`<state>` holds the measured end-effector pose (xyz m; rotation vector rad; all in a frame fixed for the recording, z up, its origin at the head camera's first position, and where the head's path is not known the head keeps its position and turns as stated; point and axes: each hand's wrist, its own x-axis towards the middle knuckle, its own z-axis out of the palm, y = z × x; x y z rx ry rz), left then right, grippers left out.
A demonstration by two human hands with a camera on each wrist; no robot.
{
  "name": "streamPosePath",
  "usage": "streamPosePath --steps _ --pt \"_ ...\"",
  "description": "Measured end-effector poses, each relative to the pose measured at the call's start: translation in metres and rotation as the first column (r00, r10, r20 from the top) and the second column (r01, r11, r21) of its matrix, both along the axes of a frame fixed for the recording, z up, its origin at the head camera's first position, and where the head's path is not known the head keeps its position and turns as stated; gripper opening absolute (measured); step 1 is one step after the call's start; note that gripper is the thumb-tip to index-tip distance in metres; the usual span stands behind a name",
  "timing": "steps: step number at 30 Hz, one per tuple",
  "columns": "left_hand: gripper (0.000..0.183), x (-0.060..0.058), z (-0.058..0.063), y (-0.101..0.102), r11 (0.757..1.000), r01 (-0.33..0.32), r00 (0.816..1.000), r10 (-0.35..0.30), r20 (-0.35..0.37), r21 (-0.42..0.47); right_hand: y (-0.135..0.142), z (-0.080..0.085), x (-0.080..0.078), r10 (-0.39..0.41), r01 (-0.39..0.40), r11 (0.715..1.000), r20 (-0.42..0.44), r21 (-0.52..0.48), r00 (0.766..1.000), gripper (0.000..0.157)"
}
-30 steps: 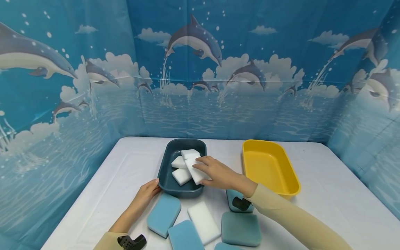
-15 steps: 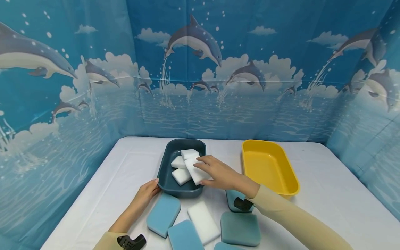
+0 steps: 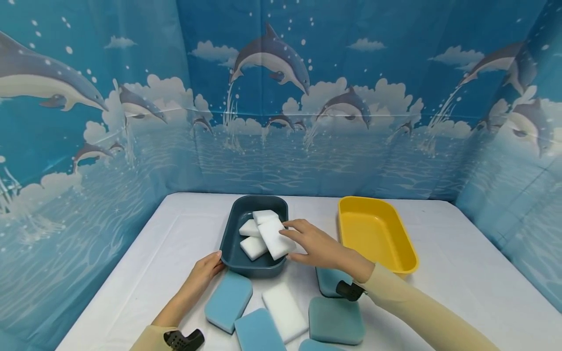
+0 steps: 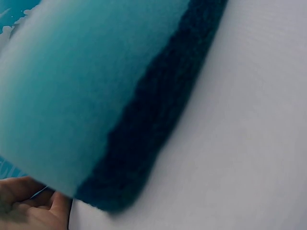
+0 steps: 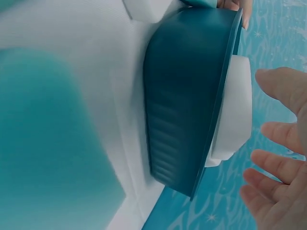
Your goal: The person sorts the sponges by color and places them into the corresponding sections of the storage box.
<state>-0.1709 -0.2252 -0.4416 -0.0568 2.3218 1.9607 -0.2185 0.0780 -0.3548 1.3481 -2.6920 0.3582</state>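
Observation:
A dark blue basin (image 3: 259, 274) stands at the back of the table with several white sponges in it. One white sponge (image 3: 275, 239) lies tilted on top of the others, leaning over the right rim. My left hand (image 3: 207, 269) holds the basin's front left corner, thumb at the rim; its lower fingers are mostly hidden. My right hand (image 3: 318, 246) hovers just right of the tilted sponge. In the right wrist view its fingers (image 5: 278, 165) are spread and slightly bent, with a gap to the sponge and nothing held.
A yellow basin (image 3: 373, 234) stands at the back right. In front lie blue sponges (image 3: 229, 300), a loose white sponge (image 3: 285, 312) and a grey-green sponge (image 3: 336, 319). Another blue sponge (image 3: 329, 282) lies partly under the right forearm. A dolphin-print curtain (image 3: 272, 156) hangs behind the table.
My right hand has let go of the top white sponge and drawn back slightly to the right. The sponge stays on the pile. My left hand has kept its place on the basin.

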Motion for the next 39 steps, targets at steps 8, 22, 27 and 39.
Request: streamPosePath --steps 8,22,27,39 --pt "0.06 0.0 0.0 0.0 1.0 -0.013 1.0 0.013 0.014 -0.006 0.01 -0.001 0.008 0.027 -0.029 0.999 -0.063 -0.028 0.998 0.056" --pt "0.065 0.001 -0.001 0.0 1.0 -0.005 1.0 0.005 0.015 -0.009 0.025 -0.002 0.029 0.056 -0.063 0.997 -0.147 -0.049 0.988 0.058" --pt "0.064 0.001 0.0 0.0 1.0 0.001 1.0 -0.001 0.007 -0.01 0.028 -0.004 0.038 0.089 -0.099 0.994 -0.16 -0.051 0.983 0.059" --pt "0.063 0.0 0.0 0.001 1.0 -0.011 1.0 0.011 0.016 0.005 0.032 -0.006 0.054 0.078 -0.08 0.996 -0.07 -0.029 0.995 0.057"
